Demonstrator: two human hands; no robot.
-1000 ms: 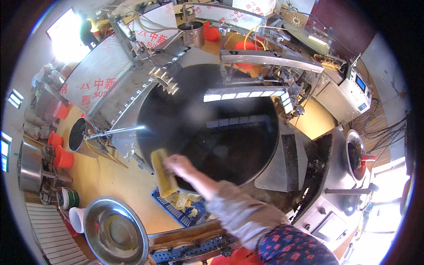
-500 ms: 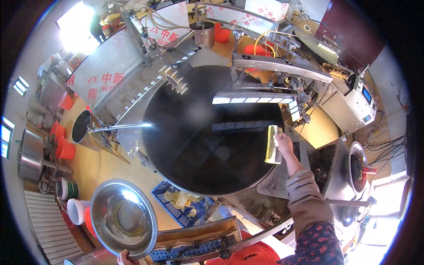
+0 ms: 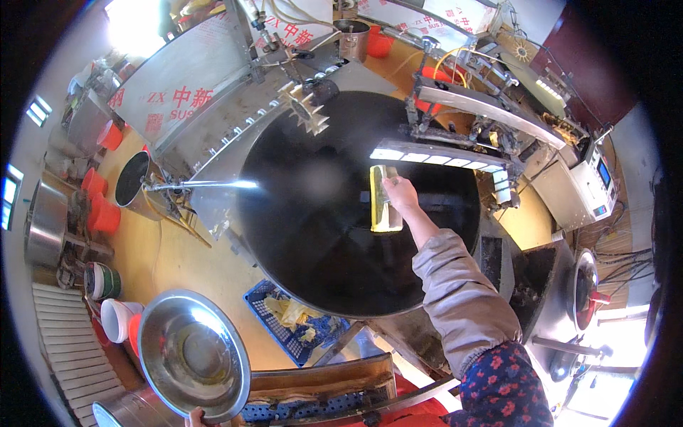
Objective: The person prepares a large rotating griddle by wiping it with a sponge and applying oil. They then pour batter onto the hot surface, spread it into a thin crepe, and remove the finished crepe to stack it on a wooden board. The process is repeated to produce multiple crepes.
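A large round black griddle plate point(image 3: 320, 256) with a dark sheen fills the middle of the view. Over its right half reaches my right hand point(image 3: 403, 196), closed round a flat rectangular scraper-like pad point(image 3: 385, 203) with a yellowish border. Whether the pad touches the plate I cannot tell. At the lower left, my left hand point(image 3: 195, 418) grips the near rim of a wide steel basin point(image 3: 165, 356), tilted toward me; some yellowish residue shows inside. Only a few fingers of that hand are in view.
A blue plastic basket point(image 3: 257, 304) with yellow scraps sits below the plate's near edge. Metal arms point(image 3: 491, 117) and a toothed wheel point(image 3: 308, 110) overhang the plate. A wooden-sided trough point(image 3: 320, 381) lies nearest me, and a control box point(image 3: 587, 186) stands at right.
My right hand has carried the pad leftward and farther out over the plate. The left hand still holds the basin, which has barely shifted. The whole view has moved slightly.
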